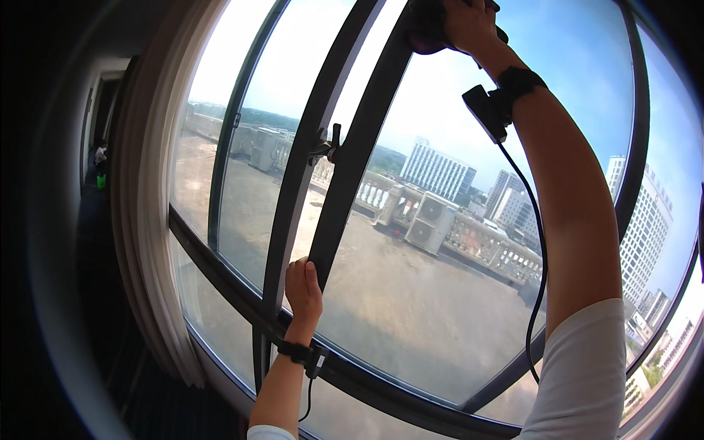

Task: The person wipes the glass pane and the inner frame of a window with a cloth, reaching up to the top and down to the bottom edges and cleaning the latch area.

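My left hand (304, 289) is wrapped around the lower edge of the dark window sash (360, 151), which stands ajar from the window frame (308, 143). High up at the top of the picture, my right hand (472, 25) presses a dark cloth (428, 33) against the upper part of the sash and its glass. The cloth is bunched, and the picture's top edge cuts off some of it and the fingers. A window handle (334, 144) juts from the sash over the gap, below my right hand and above my left.
A pale curtain (157, 220) hangs at the left. Each wrist carries a strapped device; a black cable (542, 247) trails from the right one. Far left sits a person (100, 157) near a green object (101, 181). Outside the glass are a terrace (396, 286) and an air-conditioner unit (432, 223).
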The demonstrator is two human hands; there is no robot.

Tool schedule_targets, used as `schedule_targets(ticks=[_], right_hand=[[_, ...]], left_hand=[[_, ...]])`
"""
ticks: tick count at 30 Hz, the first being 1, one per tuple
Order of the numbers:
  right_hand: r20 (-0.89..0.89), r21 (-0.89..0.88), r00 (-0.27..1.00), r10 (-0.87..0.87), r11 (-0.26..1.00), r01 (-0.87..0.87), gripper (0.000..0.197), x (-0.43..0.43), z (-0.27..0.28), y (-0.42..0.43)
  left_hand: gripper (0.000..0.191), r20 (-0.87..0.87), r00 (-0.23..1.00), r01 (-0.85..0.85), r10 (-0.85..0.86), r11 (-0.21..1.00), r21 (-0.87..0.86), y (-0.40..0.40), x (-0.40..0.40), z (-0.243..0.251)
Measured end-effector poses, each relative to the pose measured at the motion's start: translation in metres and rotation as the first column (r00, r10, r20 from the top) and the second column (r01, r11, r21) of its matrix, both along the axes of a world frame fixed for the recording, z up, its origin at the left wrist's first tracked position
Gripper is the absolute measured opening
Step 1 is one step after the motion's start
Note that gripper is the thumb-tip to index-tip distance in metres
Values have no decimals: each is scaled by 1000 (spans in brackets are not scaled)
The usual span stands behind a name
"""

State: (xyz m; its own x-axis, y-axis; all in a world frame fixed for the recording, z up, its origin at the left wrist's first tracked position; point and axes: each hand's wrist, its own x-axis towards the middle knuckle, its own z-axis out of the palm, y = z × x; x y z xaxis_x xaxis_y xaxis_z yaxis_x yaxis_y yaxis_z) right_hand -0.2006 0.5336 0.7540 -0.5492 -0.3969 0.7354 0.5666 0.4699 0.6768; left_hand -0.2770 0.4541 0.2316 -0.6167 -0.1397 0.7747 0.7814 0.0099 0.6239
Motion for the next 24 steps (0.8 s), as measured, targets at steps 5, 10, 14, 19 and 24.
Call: schedule_targets(ticks=[5, 10, 14, 19, 24], right_hand=[[-62, 129, 972, 225, 968, -216, 102, -36, -101, -12], [658, 66, 736, 156, 962, -263, 74, 15, -270, -10], [846, -22, 483, 225, 920, -391, 40, 46, -281, 25], [163, 137, 951, 264, 948, -287, 47, 111, -81, 55], [-635, -136, 768, -86, 991, -1, 73, 363, 145, 190]], left_hand=[[38, -26, 997, -68, 73, 982, 175, 10, -15, -19], [33, -105, 992, -60, 72, 992, 113, 2, -12, -22], [47, -109, 994, -10, 20, 996, 87, 19, -7, -21], [50, -113, 991, -72, 72, 997, 5, -5, -14, -32], [52, -92, 995, -19, 24, 998, 58, 14, -5, -27]])
